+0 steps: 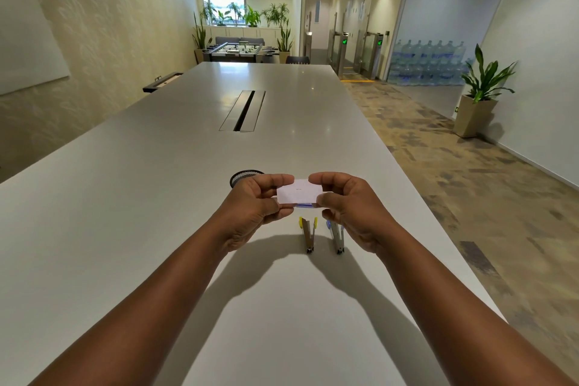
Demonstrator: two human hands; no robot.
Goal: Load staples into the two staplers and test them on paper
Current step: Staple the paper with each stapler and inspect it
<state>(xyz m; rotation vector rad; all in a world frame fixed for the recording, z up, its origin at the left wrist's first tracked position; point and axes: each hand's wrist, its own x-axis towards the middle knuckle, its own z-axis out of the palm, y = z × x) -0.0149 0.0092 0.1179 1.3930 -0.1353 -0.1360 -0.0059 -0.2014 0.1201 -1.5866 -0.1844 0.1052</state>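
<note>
- The left hand pinches the left end of a small folded white paper, thumb on the near face and forefinger along the top edge; the other fingers curl below it.
- The right hand pinches the paper's right end the same way, so the paper hangs between the two hands, lifted off the table.
- Two small dark marks show near the paper's upper middle; too small to tell what they are.
- A blue object peeks out just under the paper's lower edge; what it is cannot be told.
- Below the paper, nearer the person, the yellow stapler lies on the table with its arms spread open.
- Just to its right, partly under the right hand, lies the blue stapler, also open.
- Beyond the left hand a black mesh cup sits on the table.
</note>
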